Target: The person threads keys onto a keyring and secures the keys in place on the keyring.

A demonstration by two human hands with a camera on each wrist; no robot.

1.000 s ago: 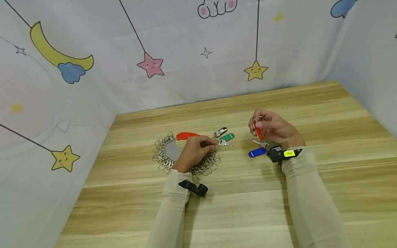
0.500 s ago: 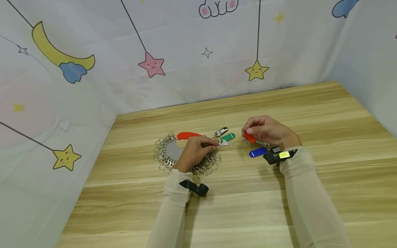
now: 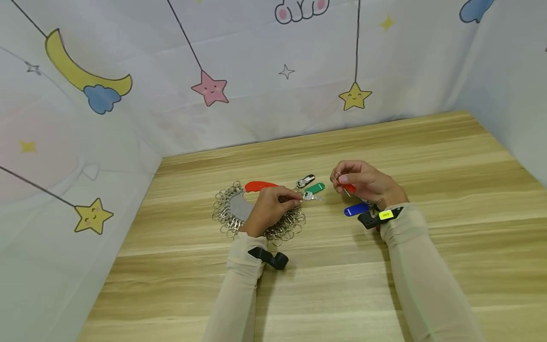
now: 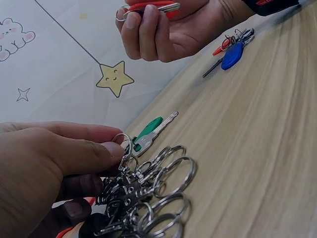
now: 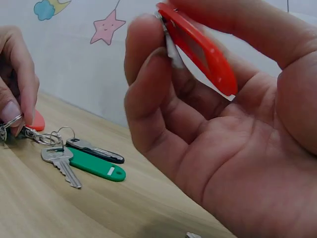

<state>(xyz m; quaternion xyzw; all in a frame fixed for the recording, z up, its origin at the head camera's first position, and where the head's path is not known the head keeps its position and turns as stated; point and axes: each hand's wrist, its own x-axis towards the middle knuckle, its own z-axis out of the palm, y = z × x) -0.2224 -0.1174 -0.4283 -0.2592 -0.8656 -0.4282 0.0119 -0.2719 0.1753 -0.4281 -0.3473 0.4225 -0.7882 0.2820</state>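
red plastic key tag, held above the table by the right hand; silver key and split ring go with it.

fingers, as i read them on the remote feed: right, bent and gripping the tag; left hand, thumb and forefinger pinching one wire ring at the edge of the grey plate with the red handle. the hands are apart.

risks i would log:

1. the right hold looks shallow to me. if the split ring springs or twists, tag and key could drop to the table.

2. clasps and rings crowd under the left hand. a sideways pull might hook a neighbour or shift the plate.

3. green key tag, its key and the black key tag lie just beyond the left fingertips; a second key coming in low could tangle there.

4. blue key tag lies by the black wrist mount. contact: cannot tell. a dropped wrist could drag it.
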